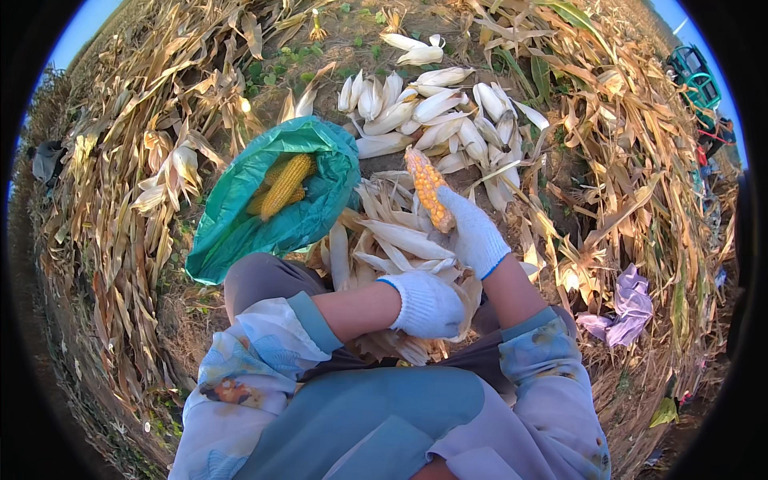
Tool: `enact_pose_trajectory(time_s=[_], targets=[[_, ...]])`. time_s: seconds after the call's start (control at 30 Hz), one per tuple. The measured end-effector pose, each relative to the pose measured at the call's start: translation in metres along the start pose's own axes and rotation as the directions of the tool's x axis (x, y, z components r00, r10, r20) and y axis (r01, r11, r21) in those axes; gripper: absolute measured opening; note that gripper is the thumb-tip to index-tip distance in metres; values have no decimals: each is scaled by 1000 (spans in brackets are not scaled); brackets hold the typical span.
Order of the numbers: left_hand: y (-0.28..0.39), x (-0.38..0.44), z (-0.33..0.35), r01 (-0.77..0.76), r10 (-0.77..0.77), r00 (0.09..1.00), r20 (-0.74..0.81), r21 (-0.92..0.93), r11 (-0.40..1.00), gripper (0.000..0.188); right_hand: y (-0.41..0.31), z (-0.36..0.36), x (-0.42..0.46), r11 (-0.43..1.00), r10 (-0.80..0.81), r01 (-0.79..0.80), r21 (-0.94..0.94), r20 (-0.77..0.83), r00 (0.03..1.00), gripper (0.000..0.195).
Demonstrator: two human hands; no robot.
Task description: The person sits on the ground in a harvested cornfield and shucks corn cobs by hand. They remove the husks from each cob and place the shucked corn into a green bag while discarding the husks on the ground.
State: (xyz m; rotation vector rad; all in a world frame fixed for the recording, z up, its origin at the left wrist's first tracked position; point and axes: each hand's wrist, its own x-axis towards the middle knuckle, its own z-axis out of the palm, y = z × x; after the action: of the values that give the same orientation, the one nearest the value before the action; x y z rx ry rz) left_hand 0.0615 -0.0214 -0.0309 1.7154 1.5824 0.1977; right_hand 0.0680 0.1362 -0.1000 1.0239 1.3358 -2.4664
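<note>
My right hand (478, 234), in a white knitted glove, grips the lower end of a bare orange ear of corn (428, 187) with some kernels gone near its tip. Below it, my left hand (427, 305), gloved too, is closed at a bunch of dry husks (471, 297); its fingers are partly hidden. Peeled husks (408, 240) lie in a heap between my knees. Left of them an open green plastic sack (234, 225) has several yellow ears of corn (288, 186) inside. Beyond the husks lies a pile of unpeeled corn ears (441, 108) in pale husks.
Dry corn stalks (132, 198) are heaped to the left and more stalks (618, 180) to the right. A purple cloth or bag (630, 306) lies at the right. A green vehicle (696, 78) stands far off at the upper right, near what may be a person.
</note>
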Motion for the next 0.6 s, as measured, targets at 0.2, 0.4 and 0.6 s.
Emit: enact_pose_trajectory(time_s=[0.2,0.4,0.6], targets=[[-12,5,43,109,-115,993,13,231,967,25,19,66,5,971,171,-139,-193,164,971,49],[-39,9,87,130,-127,916,-381,-18,991,36,42,154,25,981,-139,180,-65,405,904,58],[-57,-20,89,95,-109,895,-433,-55,994,40,63,170,64,914,150,104,-392,565,811,65]])
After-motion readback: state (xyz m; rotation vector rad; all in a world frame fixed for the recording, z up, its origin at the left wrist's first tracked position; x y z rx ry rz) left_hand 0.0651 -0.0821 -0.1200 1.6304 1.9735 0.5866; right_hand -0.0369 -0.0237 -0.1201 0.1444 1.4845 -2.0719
